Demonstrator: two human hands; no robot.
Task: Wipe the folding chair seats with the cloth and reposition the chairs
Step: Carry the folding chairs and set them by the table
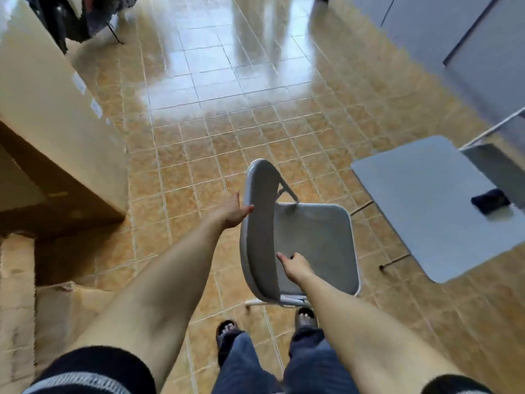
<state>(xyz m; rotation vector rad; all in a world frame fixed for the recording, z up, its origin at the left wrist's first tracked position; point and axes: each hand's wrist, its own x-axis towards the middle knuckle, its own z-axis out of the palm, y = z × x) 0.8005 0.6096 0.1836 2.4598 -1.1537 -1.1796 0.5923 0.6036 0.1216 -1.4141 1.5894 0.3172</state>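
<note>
Indoors, glossy tiled floor, both hands gripping chair backrest

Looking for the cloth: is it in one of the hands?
No. Both hands grip the chair's backrest; the dark cloth lies on the other chair's seat.

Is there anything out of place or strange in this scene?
Only one thing: the dark crumpled cloth lies unused on the grey seat of the second folding chair, at the right, while both hands hold the other chair's backrest.
</note>
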